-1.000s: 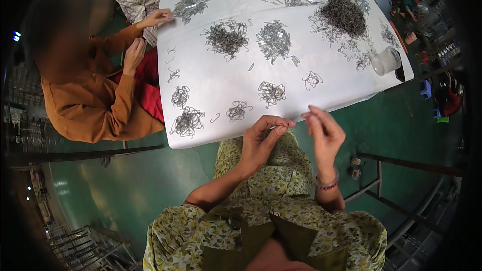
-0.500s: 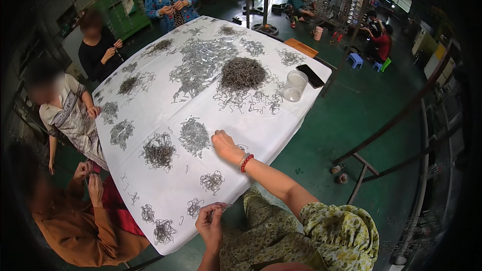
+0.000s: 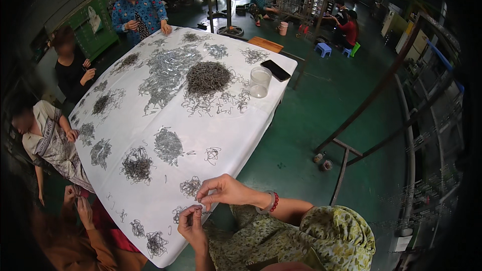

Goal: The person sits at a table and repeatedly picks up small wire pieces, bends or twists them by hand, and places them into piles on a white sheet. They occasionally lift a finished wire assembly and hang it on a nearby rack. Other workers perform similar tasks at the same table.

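Head view, hands: right hand (image 3: 223, 191), earlier at the clear slips (image 3: 168, 145), now beside left hand (image 3: 192, 228).
Grip: fingertips drawn together; cannot tell what they grasp.
Wire hooks (image 3: 190, 187): small pile just beyond the right hand.
White table (image 3: 226, 138): more piles, jar (image 3: 260, 81), phone (image 3: 275, 70).
Room: green floor (image 3: 296, 125), blue stool (image 3: 323, 48).

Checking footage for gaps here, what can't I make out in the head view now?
Head view:
Anything the left hand or right hand holds: too small, covered by their grip.
Nearest wire pile: partly hidden by the left hand.
Co-worker in brown: cut off by the lower edge.
Big pile: pieces too small to count.
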A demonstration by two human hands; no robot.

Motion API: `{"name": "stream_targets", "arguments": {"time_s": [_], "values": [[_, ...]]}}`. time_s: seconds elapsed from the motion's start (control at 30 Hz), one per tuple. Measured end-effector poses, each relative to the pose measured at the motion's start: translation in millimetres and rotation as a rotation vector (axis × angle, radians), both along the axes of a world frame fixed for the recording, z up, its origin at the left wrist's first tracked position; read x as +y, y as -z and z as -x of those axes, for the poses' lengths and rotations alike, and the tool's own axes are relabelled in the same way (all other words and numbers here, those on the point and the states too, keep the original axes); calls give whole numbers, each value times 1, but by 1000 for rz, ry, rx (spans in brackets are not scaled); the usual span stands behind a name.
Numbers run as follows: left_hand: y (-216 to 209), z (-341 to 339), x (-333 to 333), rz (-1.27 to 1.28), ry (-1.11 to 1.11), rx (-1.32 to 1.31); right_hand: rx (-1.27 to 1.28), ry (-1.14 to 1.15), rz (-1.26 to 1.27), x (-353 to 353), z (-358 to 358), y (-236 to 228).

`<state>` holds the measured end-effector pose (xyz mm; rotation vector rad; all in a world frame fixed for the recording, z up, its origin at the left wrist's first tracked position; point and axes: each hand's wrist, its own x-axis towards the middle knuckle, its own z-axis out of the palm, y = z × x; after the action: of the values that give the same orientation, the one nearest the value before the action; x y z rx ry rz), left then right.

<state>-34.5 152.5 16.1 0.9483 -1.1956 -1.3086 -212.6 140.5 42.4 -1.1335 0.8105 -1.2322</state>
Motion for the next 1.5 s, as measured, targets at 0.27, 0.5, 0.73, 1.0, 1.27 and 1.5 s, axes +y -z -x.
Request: {"name": "stream_targets", "arguments": {"time_s": [0.27, 0.5, 0.73, 1.0, 1.27, 1.5], "values": [[-5, 5, 4, -8, 12, -10, 92, 98, 117, 26, -13, -14], [2, -7, 6, 2, -5, -107, 305, 135, 254, 30, -16, -23], [7, -8, 3, -10, 22, -79, 277, 171, 201, 26, -19, -20], [16, -16, 5, -46, 85, -51, 348, 202, 211, 23, -26, -15], [20, -61, -44, -23, -116, -304, 514, 248, 243, 33, -39, -25], [50, -87, -149, 144, -269, -880, 461, 150, 223, 31, -40, -13]]}}
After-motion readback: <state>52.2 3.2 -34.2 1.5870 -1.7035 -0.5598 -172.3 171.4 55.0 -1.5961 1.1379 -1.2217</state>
